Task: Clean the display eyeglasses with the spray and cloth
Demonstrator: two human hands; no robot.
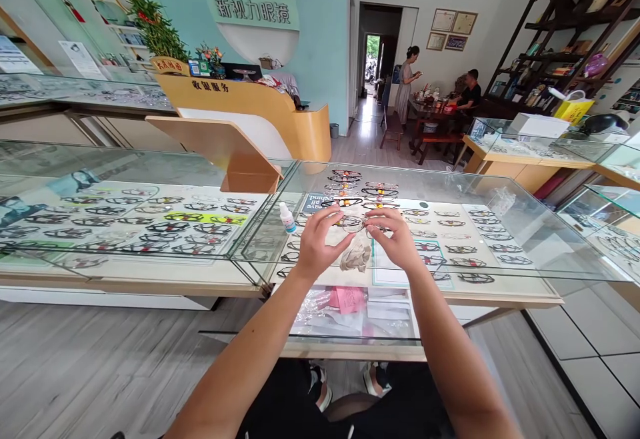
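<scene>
A pair of thin-rimmed eyeglasses [353,224] is held up over the glass counter between my two hands. My left hand [318,242] pinches one side with thumb and fingers, and my right hand [395,236] grips the other side near its temple. Just below the glasses, a crumpled beige cloth [356,256] lies on the counter top. To the left of my left hand stands a small white spray bottle [287,218] with a blue label. Folded frames in two columns [380,192] sit beyond my fingers.
Under the glass counter [440,189] lie rows of eyeglasses. An open drawer [350,312] near my body holds plastic bags and a pink packet. A tilted brown board [220,146] stands on the left. Two people are at a table [425,107] at the back.
</scene>
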